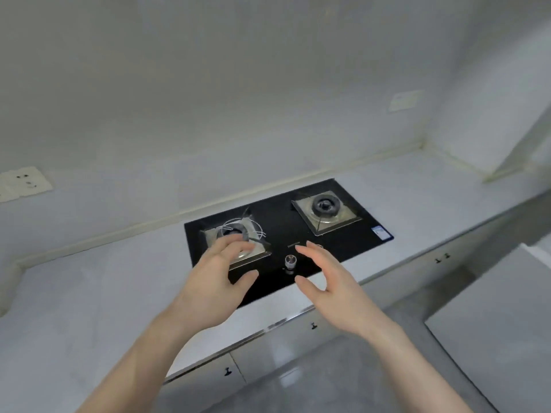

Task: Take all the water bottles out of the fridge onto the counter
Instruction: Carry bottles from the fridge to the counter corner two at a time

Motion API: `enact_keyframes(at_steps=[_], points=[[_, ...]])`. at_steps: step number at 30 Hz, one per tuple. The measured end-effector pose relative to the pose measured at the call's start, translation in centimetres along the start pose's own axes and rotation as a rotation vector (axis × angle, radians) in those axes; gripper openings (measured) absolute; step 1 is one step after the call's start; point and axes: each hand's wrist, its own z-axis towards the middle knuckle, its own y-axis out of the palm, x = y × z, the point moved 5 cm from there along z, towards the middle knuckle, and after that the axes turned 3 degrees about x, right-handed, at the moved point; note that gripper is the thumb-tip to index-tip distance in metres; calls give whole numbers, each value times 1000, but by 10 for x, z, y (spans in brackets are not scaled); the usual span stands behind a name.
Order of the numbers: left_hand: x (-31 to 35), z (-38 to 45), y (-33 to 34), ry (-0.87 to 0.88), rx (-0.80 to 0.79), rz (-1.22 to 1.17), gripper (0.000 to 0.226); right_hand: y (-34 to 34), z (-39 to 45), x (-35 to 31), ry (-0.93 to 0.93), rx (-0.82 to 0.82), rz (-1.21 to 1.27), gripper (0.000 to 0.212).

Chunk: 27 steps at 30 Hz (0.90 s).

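No water bottle and no fridge interior appear in the head view. The pale grey counter (77, 287) runs along the wall and turns a corner at the right. My left hand (220, 275) hovers over the front left of the cooktop, fingers spread, holding nothing. My right hand (325, 278) hovers beside it, palm facing left, fingers apart and empty. The two hands face each other with a gap between them.
A black glass gas cooktop (280, 231) with two burners and a metal knob (289, 261) is set into the counter. A wall socket (24, 181) sits at the left. Cabinet doors (286, 347) lie below the counter. A large white flat surface (501, 329) stands at the lower right.
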Motion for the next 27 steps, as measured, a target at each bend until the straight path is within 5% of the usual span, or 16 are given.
enact_keyframes(at_steps=[18, 27], points=[[287, 117, 209, 699, -434, -108, 43, -241, -169, 137, 425, 732, -191, 54], [355, 167, 264, 877, -558, -158, 43, -287, -187, 149, 590, 884, -263, 55]])
